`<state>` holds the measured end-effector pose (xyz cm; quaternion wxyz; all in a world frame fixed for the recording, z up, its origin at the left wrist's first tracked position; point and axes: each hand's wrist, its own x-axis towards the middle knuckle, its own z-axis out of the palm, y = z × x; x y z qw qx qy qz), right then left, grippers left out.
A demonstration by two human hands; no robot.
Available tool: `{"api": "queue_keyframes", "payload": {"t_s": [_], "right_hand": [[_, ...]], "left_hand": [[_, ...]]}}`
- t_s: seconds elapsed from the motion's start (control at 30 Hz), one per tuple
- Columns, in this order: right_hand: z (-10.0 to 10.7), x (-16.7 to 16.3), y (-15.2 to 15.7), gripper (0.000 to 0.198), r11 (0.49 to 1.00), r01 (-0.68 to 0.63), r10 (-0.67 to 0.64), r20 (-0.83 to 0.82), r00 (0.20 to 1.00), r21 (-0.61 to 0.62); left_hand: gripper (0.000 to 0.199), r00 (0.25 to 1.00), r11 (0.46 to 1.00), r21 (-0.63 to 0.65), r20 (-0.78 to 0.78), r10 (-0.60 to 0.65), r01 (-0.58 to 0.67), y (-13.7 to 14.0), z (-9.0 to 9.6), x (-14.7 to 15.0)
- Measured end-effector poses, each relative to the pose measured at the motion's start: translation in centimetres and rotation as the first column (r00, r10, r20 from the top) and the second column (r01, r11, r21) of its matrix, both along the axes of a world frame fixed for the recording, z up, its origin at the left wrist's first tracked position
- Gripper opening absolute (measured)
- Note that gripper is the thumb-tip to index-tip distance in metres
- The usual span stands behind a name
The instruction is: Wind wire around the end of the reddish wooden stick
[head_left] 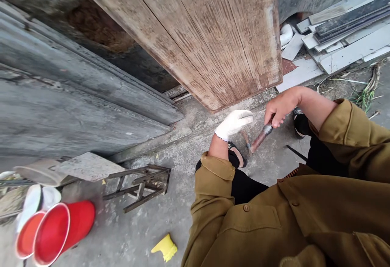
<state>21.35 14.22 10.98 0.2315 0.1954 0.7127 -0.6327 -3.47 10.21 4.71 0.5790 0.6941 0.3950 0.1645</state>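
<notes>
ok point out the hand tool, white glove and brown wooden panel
Hand tool [260,140]: head view, on its handle
White glove [232,124]: head view, between cuff and fingers
Brown wooden panel [217,35]: head view, on its planks

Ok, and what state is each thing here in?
Hammer-like tool: gripped, head angled down
Right hand: bare, gripping tool
Left hand: white-gloved, grip unclear
Wooden panel: weathered
Red buckets: uncovered
Flat slabs: piled
Wooden stool: upright or tipped, unclear
Yellow item: lying on ground

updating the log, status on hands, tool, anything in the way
Left hand gloved, nothing visibly held. Right hand bare, gripping tool. Left shoe near tool's free end, possibly in the way.
</notes>
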Motion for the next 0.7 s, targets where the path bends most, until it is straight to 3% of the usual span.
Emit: {"api": "queue_keyframes", "payload": {"t_s": [0.07, 0.1, 0.17, 0.23, 0.3, 0.43, 0.53, 0.57, 0.6, 0.67, 0.7], "right_hand": [[0.6, 1.4, 0.6, 0.02, 0.973, 0.232, -0.228, -0.188, 0.955, 0.0], [0.8, 1.9, 0.9, 0.025, 0.919, 0.391, -0.372, -0.227, 0.9, 0.045], [0.7, 2.3, 1.4, 0.033, 0.74, 0.648, -0.595, -0.274, 0.755, 0.181], [0.1, 1.8, 1.7, 0.038, 0.571, 0.761, -0.704, -0.293, 0.647, 0.309], [-0.7, 0.8, 1.8, 0.039, 0.507, 0.757, -0.724, -0.272, 0.634, 0.412], [-1.9, -1.0, 1.5, 0.033, 0.568, 0.441, -0.599, -0.019, 0.801, 0.695], [-2.4, -1.2, 1.0, 0.029, 0.584, 0.242, -0.482, 0.091, 0.872, 0.775], [-2.5, -1.1, 0.7, 0.025, 0.635, 0.207, -0.439, 0.128, 0.889, 0.744], [-2.5, -1.0, 0.4, 0.019, 0.717, 0.179, -0.392, 0.178, 0.903, 0.674], [-2.5, -0.7, -0.2, 0.012, 0.902, 0.12, -0.25, 0.275, 0.928, 0.415], [-2.4, -0.6, -0.4, 0.013, 0.961, 0.083, -0.159, 0.285, 0.945, 0.264]], "left_hand": [[0.041, 0.987, 0.992, -0.086, 0.121, 0.101, -0.091, -0.3, 0.0, 0.3], [0.043, 0.976, 0.985, -0.134, 0.173, 0.133, -0.111, -0.5, -0.1, 0.6], [0.046, 0.964, 0.974, -0.21, 0.227, 0.136, -0.088, -0.8, -0.2, 1.2], [0.046, 0.973, 0.972, -0.234, 0.218, 0.081, -0.029, -1.1, -0.5, 1.8], [0.044, 0.985, 0.977, -0.21, 0.173, 0.004, 0.032, -1.3, -0.7, 2.2], [0.035, 0.985, 0.983, -0.059, -0.011, -0.173, 0.172, -1.5, -0.3, 2.4], [0.031, 0.985, 0.987, 0.044, -0.076, -0.153, 0.157, -1.3, 0.4, 1.9], [0.031, 0.988, 0.989, 0.067, -0.08, -0.13, 0.136, -1.2, 0.6, 1.7], [0.031, 0.991, 0.99, 0.082, -0.084, -0.104, 0.11, -1.1, 0.7, 1.5], [0.031, 0.993, 0.993, 0.087, -0.1, -0.065, 0.074, -0.8, 0.8, 1.1], [0.031, 0.992, 0.995, 0.074, -0.109, -0.059, 0.068, -0.7, 0.7, 1.0]]}}
